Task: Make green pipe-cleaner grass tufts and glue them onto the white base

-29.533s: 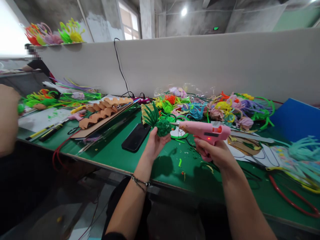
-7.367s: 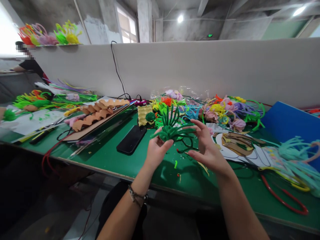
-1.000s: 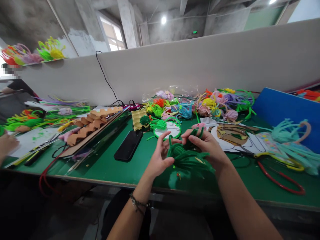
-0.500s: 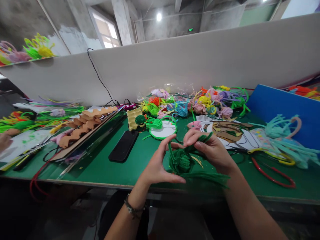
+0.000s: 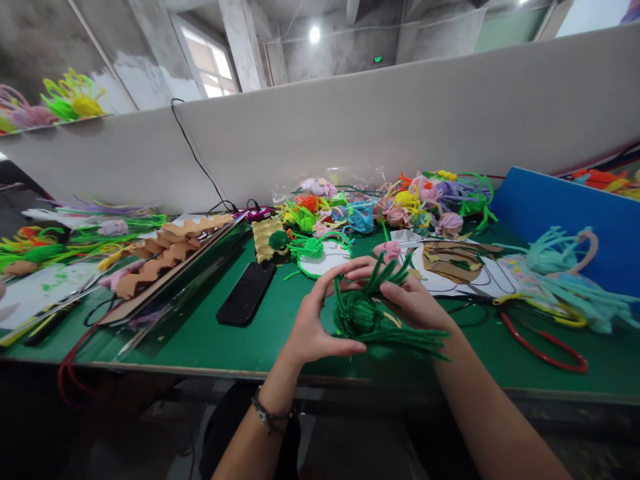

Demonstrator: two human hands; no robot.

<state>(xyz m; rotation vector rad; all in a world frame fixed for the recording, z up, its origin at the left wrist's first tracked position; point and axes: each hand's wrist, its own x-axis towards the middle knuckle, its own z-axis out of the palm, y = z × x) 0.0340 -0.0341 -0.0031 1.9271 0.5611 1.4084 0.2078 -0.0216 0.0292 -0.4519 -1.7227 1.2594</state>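
Note:
A dark green bundle of fuzzy stems (image 5: 363, 315), wound into a ball with loose ends to the right and above, is held over the near part of the green table. My left hand (image 5: 317, 327) curves around its left side, thumb below and fingers above. On the upper right side, my right hand (image 5: 413, 297) grips the bundle, its fingers partly hidden behind the stems. Just behind my hands lie a white round piece with a green edge (image 5: 325, 259) and a small pink piece (image 5: 390, 251).
A black phone (image 5: 246, 293) lies left of my hands. Red-handled pliers (image 5: 545, 347) and a brown cutout (image 5: 453, 261) are on the right. Colourful fuzzy stem bundles (image 5: 360, 217) line the back. A blue board (image 5: 575, 220) leans at right; cardboard strips (image 5: 165, 257) lie left.
The loose upper stems now stand up and spread apart. My right hand has shifted slightly down and left, its fingers moving behind the bundle. At the far left, another person's hand has mostly left view.

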